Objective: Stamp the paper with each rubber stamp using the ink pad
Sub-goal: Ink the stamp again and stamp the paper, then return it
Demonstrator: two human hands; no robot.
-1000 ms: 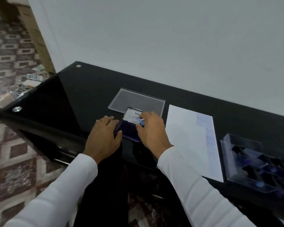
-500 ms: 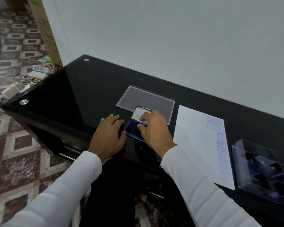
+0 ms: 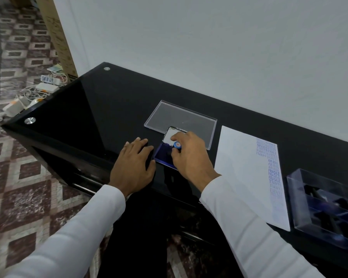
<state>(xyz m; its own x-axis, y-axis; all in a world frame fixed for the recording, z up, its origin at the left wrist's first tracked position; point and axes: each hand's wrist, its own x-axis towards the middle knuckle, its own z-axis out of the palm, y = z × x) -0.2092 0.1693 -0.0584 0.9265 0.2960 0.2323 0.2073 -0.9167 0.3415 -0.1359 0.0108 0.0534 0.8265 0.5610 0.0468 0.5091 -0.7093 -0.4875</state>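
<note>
Right hand [image 3: 191, 157] grips a stamp [image 3: 176, 145] with a blue round top, fingers curled round it, stamp down on the ink pad [image 3: 163, 155]. Left hand [image 3: 134, 164] lies flat on the table [image 3: 88, 121] just left of the pad, fingers straight, thumb at the pad's left edge, holding nothing. Pad is a dark blue tray near the table's front edge; its open lid [image 3: 170, 135] stands up behind, some print inside, too small to read.

Behind the pad, a clear plastic cover [image 3: 179, 117] lies flat, its near edge partly under the right hand. Right of the hand, a white paper [image 3: 241, 173] lies on the table, near corner close to the front edge. Blue stamped words run down its right side: "FRAGILE" twice, "AIR MAIL" above, "SAMPLE" near the top; other rows faint or upside down, unreadable. The paper's left part is unstamped.

Clear box [image 3: 321, 207] just right of the paper holds dark stamps in compartments; count unclear.

Bare glossy table spreads left of the hands to the corner. Wall runs along the back edge. Chargers and cables [image 3: 32, 93] lie on the patterned floor at left.
</note>
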